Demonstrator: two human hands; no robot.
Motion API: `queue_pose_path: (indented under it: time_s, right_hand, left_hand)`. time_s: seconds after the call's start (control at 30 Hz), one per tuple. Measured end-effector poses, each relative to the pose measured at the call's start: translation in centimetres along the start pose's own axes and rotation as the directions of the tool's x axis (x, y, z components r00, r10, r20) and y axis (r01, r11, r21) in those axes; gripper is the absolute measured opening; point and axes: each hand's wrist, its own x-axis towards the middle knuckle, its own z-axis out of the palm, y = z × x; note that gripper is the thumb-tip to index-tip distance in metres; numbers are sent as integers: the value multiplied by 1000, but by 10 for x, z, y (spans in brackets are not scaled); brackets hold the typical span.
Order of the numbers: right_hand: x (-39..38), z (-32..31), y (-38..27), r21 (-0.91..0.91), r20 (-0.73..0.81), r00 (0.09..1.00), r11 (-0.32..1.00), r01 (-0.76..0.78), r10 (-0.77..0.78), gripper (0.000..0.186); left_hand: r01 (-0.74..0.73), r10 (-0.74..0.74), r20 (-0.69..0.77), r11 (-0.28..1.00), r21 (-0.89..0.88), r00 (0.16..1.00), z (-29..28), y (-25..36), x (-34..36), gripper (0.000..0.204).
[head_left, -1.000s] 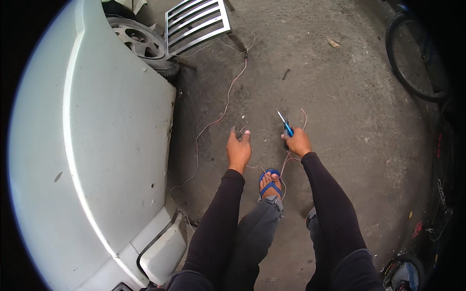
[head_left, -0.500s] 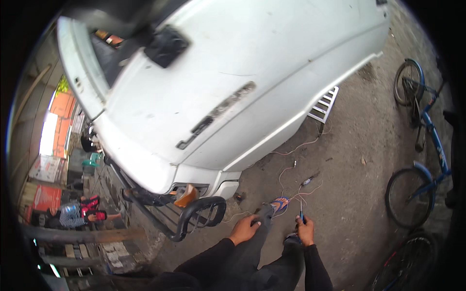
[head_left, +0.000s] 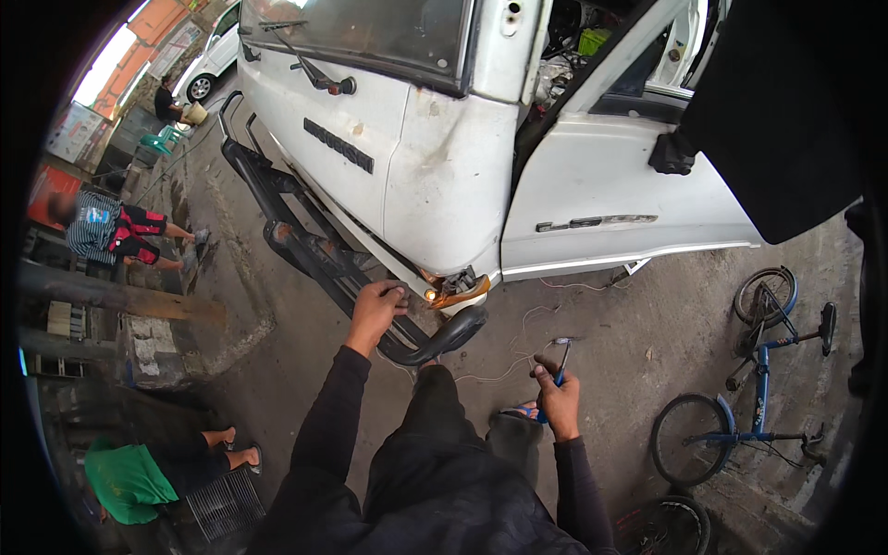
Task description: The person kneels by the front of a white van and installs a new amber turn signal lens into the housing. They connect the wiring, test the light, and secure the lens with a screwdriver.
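My left hand, fingers curled, is just left of the truck's corner lamp housing with its amber lens and small lit bulb, over the black bull bar. I cannot make out what, if anything, its fingertips hold. My right hand is closed on a blue-handled tool, which looks like a screwdriver, held upright below and right of the lamp. Thin wires lie loose on the ground beyond my feet.
The white truck fills the upper middle, door open. A blue bicycle lies at right, another wheel below it. At left are a person in a striped top, another in green, a metal grate and a farther person.
My view has swung up and left from the ground beside the truck to its front corner. My left hand has risen toward the lamp, fingers now curled; my right still grips the tool.
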Motion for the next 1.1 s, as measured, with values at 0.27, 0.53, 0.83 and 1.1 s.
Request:
queue_pose_path:
  time_s: [0.27,0.53,0.83,1.1]
  right_hand:
    - [69,132,-35,-230,-84,981,961,154,-177,79]
    - [85,172,-43,-246,-107,965,946,209,-241,114]
    - [77,178,-53,-489,-176,961,866,102,-212,124]
    - [80,185,-49,-623,-222,913,770,138,-342,116]
  left_hand:
    - [346,-305,317,935,-80,898,2,-67,99,27]
    - [441,-303,529,884,-153,793,-2,-70,106,27]
    - [511,-301,508,786,-347,807,-3,-77,93,17]
    - [298,-236,196,866,-403,952,27,-83,93,20]
